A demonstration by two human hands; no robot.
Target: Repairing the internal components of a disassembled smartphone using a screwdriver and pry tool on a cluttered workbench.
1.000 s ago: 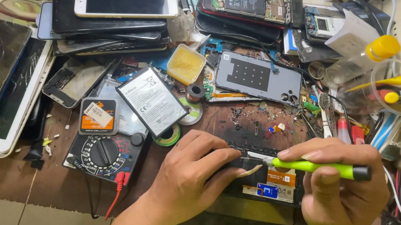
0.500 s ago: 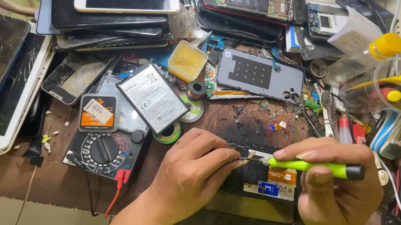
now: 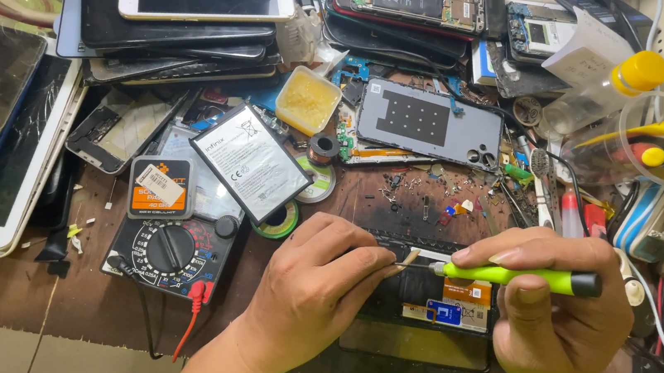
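- left hand (image 3: 320, 293) comes up from the bottom edge, forearm angled up and to the right, back of the hand facing the camera
- its fingers (image 3: 357, 256) are curled, tips pinched together toward the right
- right hand (image 3: 558, 321) sits just beside it, knuckles up, thumb and fingers closed in a grip, index finger stretched out leftward

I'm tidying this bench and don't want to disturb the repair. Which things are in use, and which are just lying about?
In use:
- left hand steadying the opened phone
- right hand holding the green screwdriver

Lying about:
- multimeter
- loose battery
- stack of phones
- grey back cover
- yellow flux tub
- solder reel
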